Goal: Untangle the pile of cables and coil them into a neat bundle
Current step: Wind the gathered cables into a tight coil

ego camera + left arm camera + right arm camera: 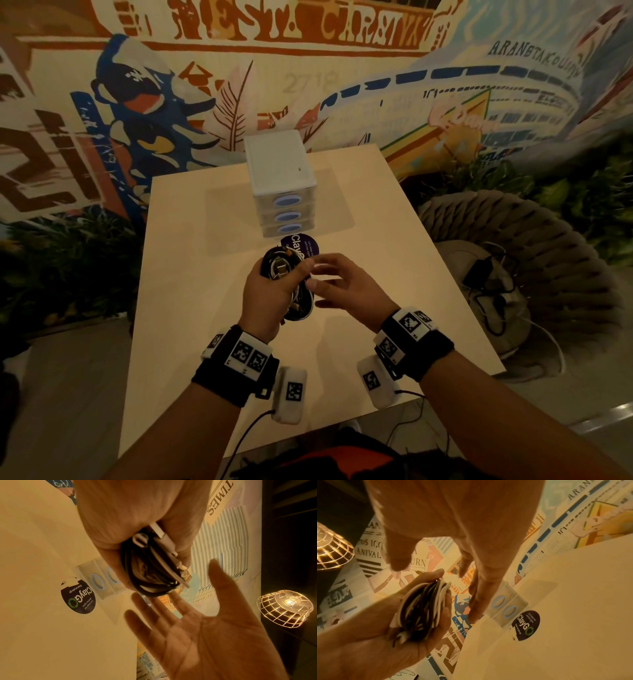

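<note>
Your left hand (270,294) is curling its grip around the cable bundle (286,274), a flat oval coil of smooth black and white cords held above the pale matte desk (191,274). Your right hand (342,284) is hovering just beside it, fingers spread and relaxed, gripping nothing. The left wrist view is showing a white connector (164,539) poking out of the coil, which the head view is blurring. The right wrist view is showing the coil edge-on across your left palm. A glossy round dark sticker (301,244) is lying before a boxy white three-drawer organizer (281,178).
</note>
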{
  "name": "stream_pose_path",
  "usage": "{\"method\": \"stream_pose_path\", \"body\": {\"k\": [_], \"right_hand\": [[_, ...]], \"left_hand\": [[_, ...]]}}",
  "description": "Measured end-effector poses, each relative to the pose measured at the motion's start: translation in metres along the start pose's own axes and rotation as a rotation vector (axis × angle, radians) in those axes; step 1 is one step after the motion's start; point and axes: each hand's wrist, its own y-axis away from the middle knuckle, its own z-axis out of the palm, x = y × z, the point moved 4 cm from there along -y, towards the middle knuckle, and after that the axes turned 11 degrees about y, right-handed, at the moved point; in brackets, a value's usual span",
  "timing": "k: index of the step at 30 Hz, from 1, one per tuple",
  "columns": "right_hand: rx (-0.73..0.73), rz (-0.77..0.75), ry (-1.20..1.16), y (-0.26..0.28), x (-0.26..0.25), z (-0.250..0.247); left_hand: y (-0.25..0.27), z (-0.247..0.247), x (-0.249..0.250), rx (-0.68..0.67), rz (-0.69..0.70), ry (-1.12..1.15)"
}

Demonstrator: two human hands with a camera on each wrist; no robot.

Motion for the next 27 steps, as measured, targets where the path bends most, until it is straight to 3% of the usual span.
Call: {"method": "stream_pose_path", "body": {"k": [2,5,12,18,23,27], "right_hand": [[-0.074,0.036,0.006,-0.001,0.001,0.009],[-0.132,-0.044,0.023,-0.005,-0.001,0.028],[-0.299,0.006,-0.148,-0.001,-0.012,0.034],[-0.23,-0.026,0.012,-0.006,-0.003,0.038],[-0.194,-0.038,0.128,-0.006,-0.003,0.044],[-0.194,-0.07,0.137,-0.006,-0.006,0.046]], "left_hand": [[0.0,0.002,0.002,-0.026,-0.026,0.028],[0.005,0.011,0.0,-0.092,-0.076,0.078],[0.008,0.003,-0.004,-0.069,-0.162,0.023],[0.007,-0.002,-0.006,-0.05,-0.226,-0.07],[0.014,-0.001,-0.007,-0.056,-0.344,0.039],[0.016,-0.003,-0.005,-0.044,-0.278,0.116]]}}
